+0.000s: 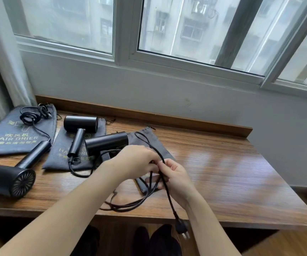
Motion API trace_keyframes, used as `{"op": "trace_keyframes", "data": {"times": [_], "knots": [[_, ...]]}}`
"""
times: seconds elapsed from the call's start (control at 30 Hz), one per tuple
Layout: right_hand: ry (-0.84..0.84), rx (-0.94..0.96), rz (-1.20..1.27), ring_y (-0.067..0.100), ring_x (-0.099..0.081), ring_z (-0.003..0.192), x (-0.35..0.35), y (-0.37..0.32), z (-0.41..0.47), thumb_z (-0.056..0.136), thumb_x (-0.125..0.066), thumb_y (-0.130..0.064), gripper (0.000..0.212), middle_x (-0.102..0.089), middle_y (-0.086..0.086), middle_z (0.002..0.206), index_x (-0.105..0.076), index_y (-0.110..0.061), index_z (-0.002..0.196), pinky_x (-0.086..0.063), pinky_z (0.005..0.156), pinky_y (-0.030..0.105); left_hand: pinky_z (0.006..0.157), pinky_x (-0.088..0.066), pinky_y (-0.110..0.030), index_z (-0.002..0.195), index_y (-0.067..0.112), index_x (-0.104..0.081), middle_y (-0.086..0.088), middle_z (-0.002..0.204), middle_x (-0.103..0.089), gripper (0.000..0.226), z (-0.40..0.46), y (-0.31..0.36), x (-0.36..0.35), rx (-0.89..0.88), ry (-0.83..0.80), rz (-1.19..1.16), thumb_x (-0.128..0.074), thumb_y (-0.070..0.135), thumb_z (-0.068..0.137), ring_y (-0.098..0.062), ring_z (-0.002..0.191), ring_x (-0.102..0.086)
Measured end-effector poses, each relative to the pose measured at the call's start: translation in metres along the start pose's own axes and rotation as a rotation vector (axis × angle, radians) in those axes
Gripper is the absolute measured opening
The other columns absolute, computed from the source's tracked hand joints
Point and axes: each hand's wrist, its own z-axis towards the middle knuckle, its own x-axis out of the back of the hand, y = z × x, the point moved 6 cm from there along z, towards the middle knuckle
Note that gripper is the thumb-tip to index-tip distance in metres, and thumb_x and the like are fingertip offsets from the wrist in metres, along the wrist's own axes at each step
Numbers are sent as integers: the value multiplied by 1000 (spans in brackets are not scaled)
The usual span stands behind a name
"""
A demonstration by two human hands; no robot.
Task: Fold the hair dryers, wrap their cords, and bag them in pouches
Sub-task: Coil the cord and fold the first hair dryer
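Now both hands meet above the wooden table [213, 163]: the left hand [136, 161] and the right hand [175, 177] each pinch the black cord [165, 187] of the nearest hair dryer [106, 143], which lies on a grey pouch [149, 139], while the plug [181, 228] hangs below the table edge

Scene was lit by soft, overcast daylight from the window [186, 34]. Pale glare was thrown across the desk [232, 163] at right. Shadows were kept faint. Straight lines were bowed by wide-angle distortion twd the edges; far-left edge was smeared w/ blur.
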Motion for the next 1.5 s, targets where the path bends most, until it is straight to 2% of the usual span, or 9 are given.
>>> {"op": "trace_keyframes", "data": {"times": [0.2,0.43,0.67,0.77,1.03,1.2,1.3,1.4,1.5], "knots": [[29,-54,-168,38,-72,79,13,-1,0,107,-39,-18,19,-76,20,92,-40,-11,90,-57,70,43,79,-54,-32,88,37,-69,16,89,-68,14,0,-41,10,176,138,-319,-61,49,89,-8,85,-63],[170,-78,118,27,-65,57,40,10,-4,109,-32,-20,29,-68,18,78,-48,-9,88,-57,50,40,51,-43,-26,77,14,-59,3,60,-66,20,-23,-97,26,463,452,-887,-59,18,96,-10,44,-55],[295,26,429,16,-59,58,34,10,8,109,-33,-21,31,-60,10,75,-50,-11,84,-59,60,42,50,-51,-29,112,14,-62,-12,80,-73,16,-32,-57,0,338,-208,-1112,-54,15,98,-22,63,-64],[277,66,472,19,-60,65,28,5,9,109,-32,-21,31,-63,11,76,-50,-10,85,-59,63,41,51,-48,-31,109,10,-63,-10,71,-66,14,-36,-38,1,240,-313,-1134,-54,16,100,-19,54,-57],[441,133,401,19,-59,84,51,0,8,108,-35,-21,32,-65,8,89,-53,-13,83,-52,78,39,46,-48,-27,103,13,-59,-7,62,-54,12,-50,-44,42,193,321,-1651,-50,9,96,-17,50,-50],[467,11,148,15,-57,92,56,15,16,103,-48,-16,8,-60,3,104,-56,-16,105,-48,72,31,51,-49,-32,102,16,-61,-6,65,-55,14,-63,-33,64,7,422,-1751,-52,16,92,-20,55,-52],[420,-74,-49,17,-63,94,46,25,20,89,-65,-24,27,-64,6,114,-55,-20,114,-55,77,34,51,-50,-32,102,14,-61,-7,70,-58,13,-59,-18,79,-54,453,-1716,-48,13,97,-20,59,-55],[494,109,-249,19,-61,110,38,6,8,79,-69,-43,36,-61,2,123,-57,-31,110,-52,95,42,56,-53,-32,103,10,-60,-8,77,-64,14,-52,-7,90,-99,460,-1684,-48,13,97,-20,67,-59],[445,496,-200,26,-64,97,16,-30,-16,94,-60,-35,18,-65,7,99,-61,-18,97,-54,87,40,67,-56,-33,110,9,-60,-9,94,-68,20,-43,4,100,-130,483,-1693,-44,15,97,-19,82,-63]]}}
